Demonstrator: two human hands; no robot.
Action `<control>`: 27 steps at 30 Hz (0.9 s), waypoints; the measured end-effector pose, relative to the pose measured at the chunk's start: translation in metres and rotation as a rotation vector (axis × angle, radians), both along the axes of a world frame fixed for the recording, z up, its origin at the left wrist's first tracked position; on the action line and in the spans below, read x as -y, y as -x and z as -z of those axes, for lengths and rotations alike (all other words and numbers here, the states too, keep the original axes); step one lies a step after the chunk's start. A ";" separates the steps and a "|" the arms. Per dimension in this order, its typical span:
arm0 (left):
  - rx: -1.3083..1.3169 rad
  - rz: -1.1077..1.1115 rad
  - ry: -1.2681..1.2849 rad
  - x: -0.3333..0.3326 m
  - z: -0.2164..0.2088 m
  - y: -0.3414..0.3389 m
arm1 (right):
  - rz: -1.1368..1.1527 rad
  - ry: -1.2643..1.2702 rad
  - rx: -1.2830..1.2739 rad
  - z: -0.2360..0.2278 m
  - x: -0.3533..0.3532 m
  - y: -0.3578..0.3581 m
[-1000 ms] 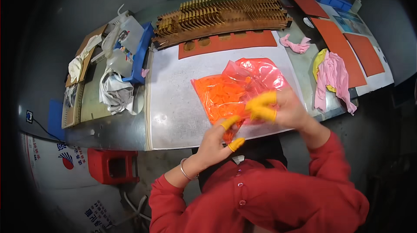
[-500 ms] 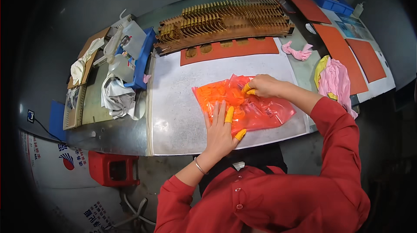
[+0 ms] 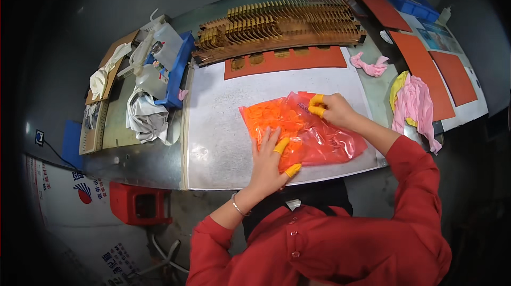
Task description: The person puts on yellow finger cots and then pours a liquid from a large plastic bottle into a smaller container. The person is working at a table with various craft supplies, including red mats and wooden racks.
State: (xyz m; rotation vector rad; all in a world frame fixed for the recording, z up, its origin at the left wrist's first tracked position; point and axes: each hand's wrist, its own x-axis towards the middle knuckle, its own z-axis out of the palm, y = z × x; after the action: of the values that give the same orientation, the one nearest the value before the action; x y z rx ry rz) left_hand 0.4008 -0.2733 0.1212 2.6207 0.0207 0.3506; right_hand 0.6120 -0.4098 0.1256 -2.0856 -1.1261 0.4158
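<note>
A see-through red plastic bag lies on the white sheet in front of me. Small orange pieces fill its left part, too crowded to make out singly. My left hand rests on the bag's near left side, fingers spread, with yellow finger cots on two digits. At the bag's far edge, my right hand has its thumb and forefinger, both in yellow cots, closed on the film. The exact grip of its fingertips is partly hidden.
Behind the bag, a long rack of thin golden-brown plates stands by a red mat. On the left are a blue tray of bottles and a grey cloth. Pink cloth and orange-red boards lie right.
My right hand has shifted slightly right along the bag's far edge, its fingers still closed. The left hand stays flat on the bag. The whole view has moved a little.
</note>
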 end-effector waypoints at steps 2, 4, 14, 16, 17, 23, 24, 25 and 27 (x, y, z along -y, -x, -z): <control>0.136 -0.022 0.060 -0.018 -0.010 -0.003 | 0.107 -0.172 -0.474 -0.009 0.006 -0.001; 0.265 0.021 0.087 -0.030 -0.028 -0.028 | 0.091 -0.354 -0.597 -0.007 0.016 -0.004; -0.068 0.300 -0.157 -0.066 -0.053 -0.116 | 0.231 -0.616 -0.368 -0.048 0.076 0.004; 0.222 0.141 -0.072 -0.077 -0.075 -0.089 | 0.270 -0.635 -0.357 -0.046 0.094 0.010; 0.255 0.099 -0.079 -0.085 -0.078 -0.072 | 0.283 -0.644 -0.356 -0.044 0.096 0.013; 0.427 -0.346 0.129 -0.090 -0.113 0.077 | 0.069 -0.504 -0.437 -0.036 0.042 0.029; 0.443 -0.453 0.072 -0.087 -0.121 0.108 | 0.015 -0.462 -0.445 -0.037 0.030 0.037; 0.505 -0.537 0.161 -0.087 -0.120 0.142 | -0.041 -0.391 -0.476 -0.035 0.019 0.045; 0.568 -0.717 0.240 -0.076 -0.117 0.202 | -0.095 -0.291 -0.457 -0.028 -0.002 0.066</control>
State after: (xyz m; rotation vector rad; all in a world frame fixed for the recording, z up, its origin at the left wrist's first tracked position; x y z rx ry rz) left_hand 0.1985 -0.1970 0.2380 2.1070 0.7638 1.2315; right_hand 0.5460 -0.4079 0.1539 -1.5839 -0.9462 0.6901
